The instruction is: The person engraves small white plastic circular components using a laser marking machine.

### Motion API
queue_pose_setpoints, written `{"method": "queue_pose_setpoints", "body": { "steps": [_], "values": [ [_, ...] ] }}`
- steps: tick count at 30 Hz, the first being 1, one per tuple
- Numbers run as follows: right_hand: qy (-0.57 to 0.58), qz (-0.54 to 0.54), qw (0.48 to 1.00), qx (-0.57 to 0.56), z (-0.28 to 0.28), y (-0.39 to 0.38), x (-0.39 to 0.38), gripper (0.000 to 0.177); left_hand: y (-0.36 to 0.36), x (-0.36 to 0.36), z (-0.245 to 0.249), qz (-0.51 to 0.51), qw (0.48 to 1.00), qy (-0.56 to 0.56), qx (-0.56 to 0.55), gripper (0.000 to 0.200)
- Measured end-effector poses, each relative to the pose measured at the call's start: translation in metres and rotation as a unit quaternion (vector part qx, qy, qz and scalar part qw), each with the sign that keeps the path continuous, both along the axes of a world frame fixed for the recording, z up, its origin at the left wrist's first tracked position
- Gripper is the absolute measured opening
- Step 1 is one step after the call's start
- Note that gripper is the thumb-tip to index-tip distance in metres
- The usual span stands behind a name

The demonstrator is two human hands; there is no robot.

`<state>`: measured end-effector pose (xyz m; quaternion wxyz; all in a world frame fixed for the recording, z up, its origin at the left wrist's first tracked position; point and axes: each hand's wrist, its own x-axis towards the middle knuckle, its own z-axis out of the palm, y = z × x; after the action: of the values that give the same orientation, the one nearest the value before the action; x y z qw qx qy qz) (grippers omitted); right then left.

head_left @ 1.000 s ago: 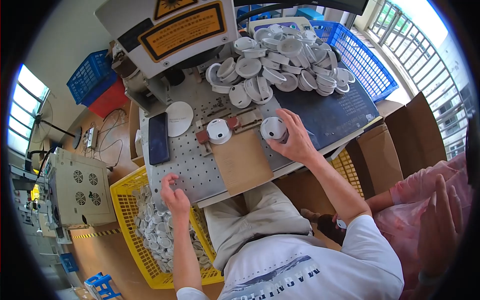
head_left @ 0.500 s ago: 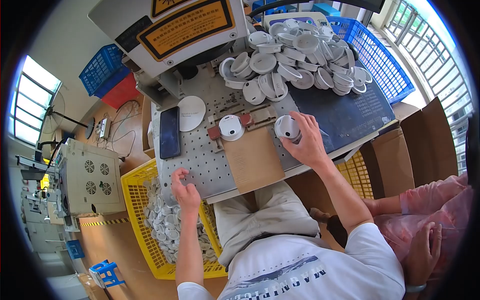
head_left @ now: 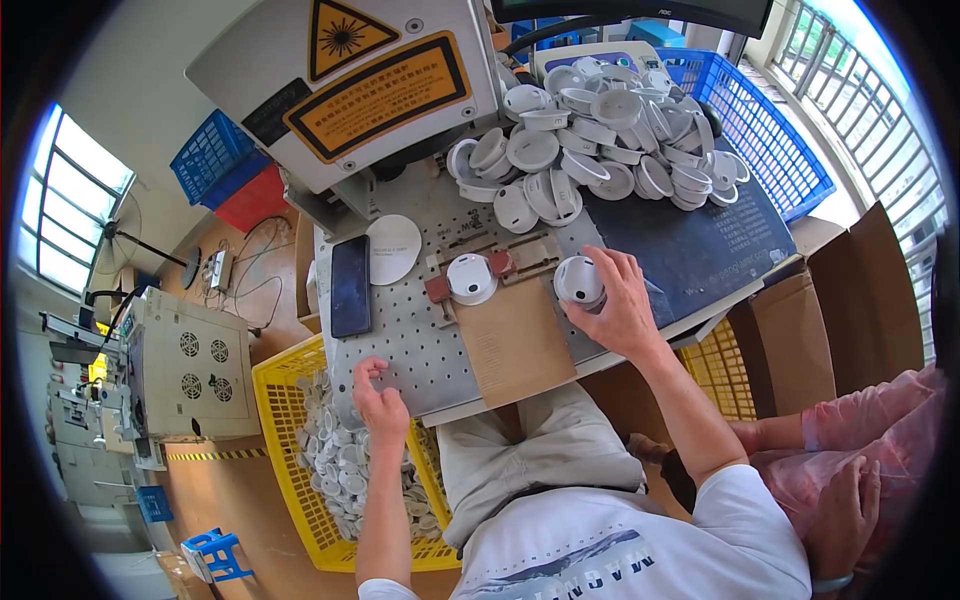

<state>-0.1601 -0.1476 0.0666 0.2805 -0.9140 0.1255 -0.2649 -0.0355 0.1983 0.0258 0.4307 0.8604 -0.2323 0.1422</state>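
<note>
My right hand (head_left: pixel 622 305) has its fingers and thumb wrapped round a white round cup lid (head_left: pixel 579 281), low over the perforated metal plate. Left of it, another white lid (head_left: pixel 471 278) with a small dark hole sits in a fixture with reddish-brown blocks (head_left: pixel 502 264). A brown cardboard piece (head_left: pixel 515 345) lies just in front of the fixture. By the plate's near left edge, above a yellow basket, my left hand (head_left: pixel 382 405) is loosely curled, fingers apart, with nothing in it. A large heap of white lids (head_left: pixel 600 130) covers the back right of the worktable.
A dark phone (head_left: pixel 350 287) and a white disc (head_left: pixel 394 250) lie on the plate's left. The machine housing with warning labels (head_left: pixel 350 90) overhangs the back. A yellow basket (head_left: pixel 290 480) of white lids stands below left. Another person's pink sleeve (head_left: pixel 870 420) is close on the right.
The camera view has tilted slightly up, so the scene sits a little lower and to the right. Both hands keep nearly the same places; the right still grips its lid.
</note>
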Motion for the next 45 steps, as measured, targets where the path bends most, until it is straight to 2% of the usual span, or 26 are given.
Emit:
{"method": "queue_pose_setpoints", "body": {
  "steps": [8,12,14,16,17,19,20,21,24,26,27,29,30,32,33,35,45],
  "values": [
    [0.008,-0.009,1.0,0.018,-0.004,-0.003,0.0,0.068,0.003,0.009,0.0,-0.02,0.999,0.037,0.011,0.037],
    [-0.001,0.005,1.0,0.019,-0.003,-0.003,0.001,0.068,-0.038,0.025,0.026,-0.048,0.999,-0.017,0.017,0.037],
    [0.0,0.005,1.0,0.015,-0.002,-0.002,0.0,0.068,-0.076,0.035,0.035,-0.062,0.997,-0.04,0.01,0.031],
    [-0.001,-0.001,1.0,0.025,-0.001,-0.001,-0.001,0.068,-0.11,0.046,0.036,-0.095,0.987,-0.108,0.068,0.017],
    [0.001,-0.003,1.0,0.022,0.0,-0.001,-0.001,0.068,-0.127,0.047,0.034,-0.097,0.987,-0.107,0.065,0.017],
    [0.002,-0.015,1.0,0.018,0.001,0.0,0.0,0.068,-0.157,0.047,0.029,-0.105,0.964,-0.183,0.16,0.006],
    [0.006,-0.02,1.0,0.015,0.001,0.001,0.0,0.068,-0.166,0.047,0.023,-0.11,0.965,-0.18,0.155,0.006],
    [0.003,-0.022,1.0,0.016,0.001,0.001,0.001,0.067,-0.176,0.045,0.017,-0.118,0.943,-0.201,0.236,0.006],
    [-0.007,-0.03,1.0,0.003,0.0,-0.001,-0.003,0.065,-0.184,0.03,0.008,-0.134,0.927,-0.187,0.297,0.007],
    [-0.024,0.014,1.0,0.004,0.003,0.002,-0.003,0.063,-0.162,0.005,0.003,-0.188,0.944,-0.128,0.237,0.006],
    [-0.022,0.021,1.0,0.003,0.006,0.005,-0.001,0.063,-0.144,-0.008,0.005,-0.182,0.946,-0.126,0.237,0.006],
    [-0.024,0.104,0.994,-0.008,0.013,0.02,-0.001,0.057,-0.105,-0.034,0.009,-0.247,0.936,-0.145,0.204,0.007],
    [-0.02,0.111,0.994,0.0,0.015,0.028,0.003,0.057,-0.088,-0.034,0.007,-0.242,0.937,-0.137,0.211,0.007],
    [0.048,0.192,0.98,-0.004,0.019,0.041,0.019,0.051,-0.046,-0.024,0.004,-0.099,0.972,-0.09,0.191,0.014],
    [0.048,0.199,0.979,-0.015,0.015,0.047,0.029,0.045,-0.029,-0.016,0.004,-0.087,0.974,-0.087,0.191,0.014],
    [0.055,0.213,0.974,-0.045,0.018,0.054,0.044,0.044,-0.004,0.0,0.004,0.015,0.984,-0.062,0.165,0.019],
    [0.103,0.24,0.958,-0.123,0.031,0.075,0.078,0.036,0.006,0.002,0.004,0.032,0.982,-0.114,0.146,0.016]
  ]
}}
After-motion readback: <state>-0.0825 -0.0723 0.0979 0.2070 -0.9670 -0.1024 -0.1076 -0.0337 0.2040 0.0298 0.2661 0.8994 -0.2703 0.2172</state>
